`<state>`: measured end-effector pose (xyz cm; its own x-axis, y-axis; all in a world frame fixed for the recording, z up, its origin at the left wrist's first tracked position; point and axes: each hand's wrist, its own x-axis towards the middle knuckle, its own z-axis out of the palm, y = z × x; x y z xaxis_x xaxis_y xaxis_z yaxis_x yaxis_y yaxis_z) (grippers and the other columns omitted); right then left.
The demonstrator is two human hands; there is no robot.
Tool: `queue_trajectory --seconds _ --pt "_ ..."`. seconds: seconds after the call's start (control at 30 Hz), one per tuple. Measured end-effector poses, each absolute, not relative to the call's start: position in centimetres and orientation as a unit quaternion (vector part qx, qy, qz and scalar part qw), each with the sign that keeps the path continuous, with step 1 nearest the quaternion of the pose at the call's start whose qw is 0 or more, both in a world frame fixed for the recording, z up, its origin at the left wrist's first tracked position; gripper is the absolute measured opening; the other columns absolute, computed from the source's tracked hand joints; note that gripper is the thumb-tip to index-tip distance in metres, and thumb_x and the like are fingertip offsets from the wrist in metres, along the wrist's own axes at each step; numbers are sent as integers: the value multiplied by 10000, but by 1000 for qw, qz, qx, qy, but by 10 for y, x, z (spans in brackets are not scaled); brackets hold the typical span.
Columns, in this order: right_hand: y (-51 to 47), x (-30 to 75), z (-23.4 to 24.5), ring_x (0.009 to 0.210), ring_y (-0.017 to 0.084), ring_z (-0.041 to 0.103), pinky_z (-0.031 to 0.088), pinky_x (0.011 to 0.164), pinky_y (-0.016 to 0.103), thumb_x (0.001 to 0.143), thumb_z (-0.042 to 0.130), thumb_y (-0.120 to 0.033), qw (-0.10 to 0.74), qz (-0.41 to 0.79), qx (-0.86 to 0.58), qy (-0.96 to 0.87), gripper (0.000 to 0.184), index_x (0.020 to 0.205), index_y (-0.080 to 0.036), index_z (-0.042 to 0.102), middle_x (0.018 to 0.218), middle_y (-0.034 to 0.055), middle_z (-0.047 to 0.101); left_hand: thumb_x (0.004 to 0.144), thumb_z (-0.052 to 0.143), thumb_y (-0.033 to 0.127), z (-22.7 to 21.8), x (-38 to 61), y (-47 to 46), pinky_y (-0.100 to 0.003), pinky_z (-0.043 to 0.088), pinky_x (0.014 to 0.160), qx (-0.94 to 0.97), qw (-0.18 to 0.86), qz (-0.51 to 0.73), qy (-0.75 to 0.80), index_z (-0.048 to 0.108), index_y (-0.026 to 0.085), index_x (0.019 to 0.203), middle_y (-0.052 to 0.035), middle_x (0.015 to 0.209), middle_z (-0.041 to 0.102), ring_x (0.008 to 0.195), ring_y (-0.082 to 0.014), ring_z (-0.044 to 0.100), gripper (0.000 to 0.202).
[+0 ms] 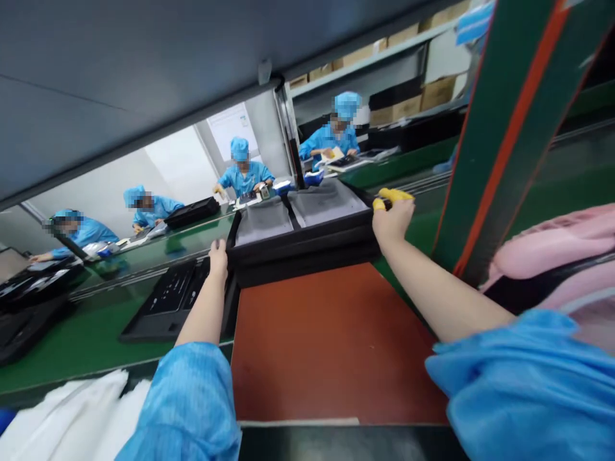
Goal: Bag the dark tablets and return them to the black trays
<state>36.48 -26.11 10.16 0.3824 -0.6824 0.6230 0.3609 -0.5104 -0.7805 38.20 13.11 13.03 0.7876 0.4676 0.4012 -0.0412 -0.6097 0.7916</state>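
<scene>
Both curled, left hand [218,259] at eleven o'clock and right hand [394,216] at one are gripping a black rectangular tray [307,242], likely balancing its ends.

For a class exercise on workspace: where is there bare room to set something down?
The brown mat is bare, bordered by the two-section tray beyond and the dark bench edge nearer. The green surface is bare between the flat black tray and white material. The far end is crowded: left hand and right hand flank the two-section tray.
</scene>
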Motion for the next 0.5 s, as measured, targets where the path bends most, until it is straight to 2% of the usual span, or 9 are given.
queue_trajectory --seconds 0.07,0.13,0.2,0.27,0.33,0.5 --pt "-227 322 82 1024 238 473 345 936 437 763 437 -208 456 -578 -676 24 251 953 -150 592 1000 121 552 830 431 304 118 358 146 -316 356 938 873 362 286 158 472 142 1194 -135 1219 502 1143 -216 460 400" --pt "-185 270 52 901 207 518 414 844 397 790 432 -215 457 -544 -692 -127 209 916 -191 596 898 88 569 812 459 289 99 330 152 -354 333 950 902 298 255 180 523 100 1113 -185 1204 496 1161 -261 439 361" --pt "-148 224 20 798 166 535 449 758 330 804 453 -224 432 -433 -721 -327 178 890 -225 609 831 57 573 764 536 298 76 310 149 -366 346 928 929 241 210 187 569 75 1015 -216 1147 526 1128 -298 466 338" --pt "-122 198 -4 717 135 539 448 764 308 812 474 -244 383 -320 -733 -462 151 854 -236 618 766 28 576 719 597 339 57 305 142 -354 388 872 949 195 158 189 575 72 991 -217 1094 562 1060 -304 520 381" --pt "-112 194 -15 672 122 535 439 795 313 821 473 -244 364 -269 -748 -484 151 817 -227 623 719 15 576 725 592 358 49 310 136 -343 411 828 961 159 116 194 566 81 1008 -208 1072 583 1019 -296 550 396" --pt "-127 220 -9 671 141 526 449 745 312 829 430 -225 390 -286 -790 -376 210 742 -206 621 711 34 582 803 478 308 69 302 146 -338 413 800 972 95 69 205 572 107 1001 -188 1074 598 1028 -295 550 297"
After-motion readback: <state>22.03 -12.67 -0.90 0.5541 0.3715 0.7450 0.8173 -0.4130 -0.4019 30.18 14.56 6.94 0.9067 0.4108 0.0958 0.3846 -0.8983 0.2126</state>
